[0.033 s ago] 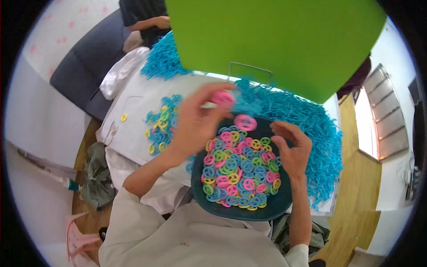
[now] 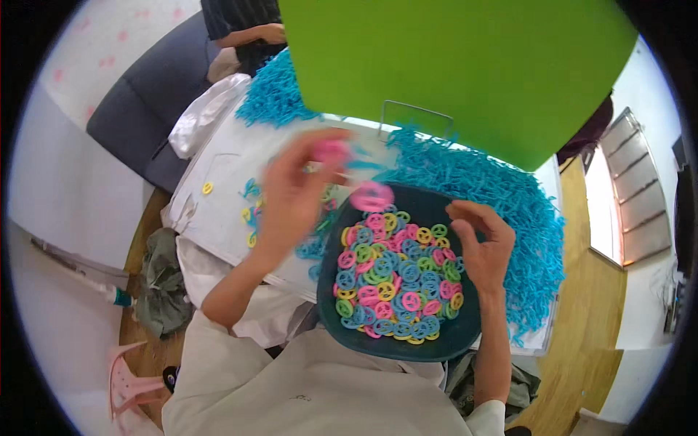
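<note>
My left hand [image 2: 291,192], smeared by motion, pinches a pink plastic piece [image 2: 332,153] above the white table. Just below its fingers a pink ring [image 2: 372,197] shows at the upper left rim of the dark green basin [image 2: 396,352]; whether the two are joined is unclear. Pale blue strands blur beside the fingers. Many small pink, blue, yellow and green rings with inner spokes [image 2: 407,272] fill the basin. At the basin's right edge my right hand [image 2: 486,247] is curved, thumb and fingers apart, with nothing visible between them.
Blue shredded strips [image 2: 465,167] lie heaped behind and right of the basin. A green panel [image 2: 451,65] stands at the back with a metal wire stand [image 2: 416,104]. One yellow ring [image 2: 208,187] lies at the table's left. Another person's arm [image 2: 251,35] shows at far left.
My left hand has moved left with the pink piece. The lower pink ring has shifted left toward the basin's upper left rim. My right hand stays at the basin's edge.
</note>
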`<move>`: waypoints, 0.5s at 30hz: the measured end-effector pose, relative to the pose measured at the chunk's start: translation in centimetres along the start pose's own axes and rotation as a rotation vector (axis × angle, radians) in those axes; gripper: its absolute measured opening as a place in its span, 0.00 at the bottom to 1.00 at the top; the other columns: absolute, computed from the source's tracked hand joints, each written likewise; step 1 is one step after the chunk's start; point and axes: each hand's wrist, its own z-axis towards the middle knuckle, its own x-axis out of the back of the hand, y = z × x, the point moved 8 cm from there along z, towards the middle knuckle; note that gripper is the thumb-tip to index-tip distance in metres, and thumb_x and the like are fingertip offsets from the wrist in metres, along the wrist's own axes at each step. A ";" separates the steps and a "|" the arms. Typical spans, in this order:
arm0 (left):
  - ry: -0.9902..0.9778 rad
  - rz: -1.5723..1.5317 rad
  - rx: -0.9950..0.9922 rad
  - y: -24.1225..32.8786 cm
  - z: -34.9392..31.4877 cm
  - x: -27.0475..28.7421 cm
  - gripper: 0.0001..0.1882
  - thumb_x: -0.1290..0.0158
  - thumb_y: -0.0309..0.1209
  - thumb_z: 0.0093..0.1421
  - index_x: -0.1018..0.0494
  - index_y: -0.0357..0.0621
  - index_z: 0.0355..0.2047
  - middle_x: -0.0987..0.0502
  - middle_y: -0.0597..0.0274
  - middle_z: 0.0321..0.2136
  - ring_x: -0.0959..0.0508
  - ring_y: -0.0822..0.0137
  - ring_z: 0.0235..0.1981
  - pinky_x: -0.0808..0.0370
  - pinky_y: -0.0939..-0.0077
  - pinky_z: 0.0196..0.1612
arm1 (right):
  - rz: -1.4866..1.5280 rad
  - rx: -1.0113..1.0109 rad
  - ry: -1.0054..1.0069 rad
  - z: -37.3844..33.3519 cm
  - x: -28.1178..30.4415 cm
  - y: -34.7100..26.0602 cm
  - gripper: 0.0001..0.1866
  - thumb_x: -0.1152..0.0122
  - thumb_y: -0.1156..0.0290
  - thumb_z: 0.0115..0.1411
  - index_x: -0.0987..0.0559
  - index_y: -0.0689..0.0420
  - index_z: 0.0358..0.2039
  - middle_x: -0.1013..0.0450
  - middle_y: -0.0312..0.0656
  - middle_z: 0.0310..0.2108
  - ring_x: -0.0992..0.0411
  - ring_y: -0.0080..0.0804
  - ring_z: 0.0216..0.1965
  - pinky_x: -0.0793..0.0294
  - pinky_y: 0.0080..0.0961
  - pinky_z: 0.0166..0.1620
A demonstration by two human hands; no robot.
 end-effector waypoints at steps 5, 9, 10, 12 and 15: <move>0.619 0.373 0.298 -4.6 -6.3 18.7 0.14 0.50 0.35 0.64 0.25 0.40 0.46 0.24 0.66 0.35 0.27 0.78 0.31 0.31 0.83 0.35 | 0.005 -0.119 -0.082 0.3 -1.4 1.1 0.05 0.44 0.78 0.60 0.20 0.65 0.32 0.22 0.42 0.29 0.23 0.26 0.32 0.24 0.20 0.38; 0.485 0.544 0.465 -12.2 -12.5 25.8 0.14 0.48 0.34 0.63 0.25 0.39 0.44 0.24 0.66 0.35 0.27 0.76 0.32 0.31 0.81 0.35 | 0.050 -0.130 -0.088 0.3 -1.7 1.1 0.06 0.44 0.77 0.61 0.20 0.66 0.32 0.22 0.42 0.27 0.23 0.25 0.31 0.24 0.20 0.37; 0.391 0.601 0.496 -13.8 -13.2 25.7 0.13 0.47 0.32 0.62 0.24 0.39 0.44 0.24 0.65 0.36 0.27 0.74 0.34 0.31 0.79 0.35 | 0.043 -0.136 -0.077 0.3 -1.6 1.1 0.06 0.44 0.77 0.61 0.20 0.66 0.32 0.22 0.42 0.27 0.23 0.25 0.31 0.24 0.20 0.37; 0.366 0.823 0.397 -14.1 -13.9 25.6 0.13 0.47 0.30 0.60 0.25 0.40 0.44 0.24 0.63 0.38 0.27 0.71 0.35 0.30 0.77 0.35 | 0.026 -0.160 -0.091 0.2 -1.9 0.8 0.06 0.43 0.76 0.61 0.20 0.66 0.32 0.22 0.41 0.27 0.23 0.24 0.31 0.24 0.19 0.36; 0.468 1.103 0.207 -9.3 -9.1 19.6 0.16 0.47 0.24 0.57 0.26 0.43 0.47 0.25 0.57 0.43 0.27 0.64 0.40 0.29 0.71 0.36 | -0.012 -0.141 -0.092 0.2 -1.6 1.0 0.06 0.42 0.75 0.61 0.20 0.66 0.32 0.22 0.41 0.27 0.23 0.24 0.31 0.24 0.19 0.36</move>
